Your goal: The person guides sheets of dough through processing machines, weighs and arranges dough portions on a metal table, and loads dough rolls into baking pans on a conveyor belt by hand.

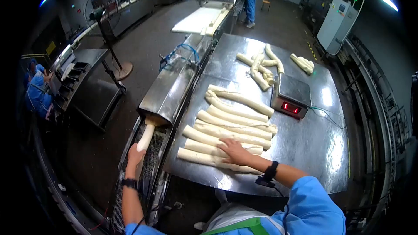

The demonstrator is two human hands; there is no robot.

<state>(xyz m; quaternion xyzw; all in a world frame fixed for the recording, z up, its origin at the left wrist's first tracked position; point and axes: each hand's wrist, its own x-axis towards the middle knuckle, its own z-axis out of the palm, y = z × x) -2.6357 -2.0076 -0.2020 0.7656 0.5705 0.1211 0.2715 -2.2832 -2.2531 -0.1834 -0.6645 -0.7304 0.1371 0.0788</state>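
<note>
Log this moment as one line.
left hand: holds pale roll at hood mouth | right hand: on row of rolls, metal table | scale: display lit

Dough rolls (pixel 230 135) lay side by side on the surface (pixel 307 148), scale (pixel 294 90) stood right of the rearmost, dough pieces (pixel 257 67) behind, conveyor (pixel 160 141) ran at left.
</note>
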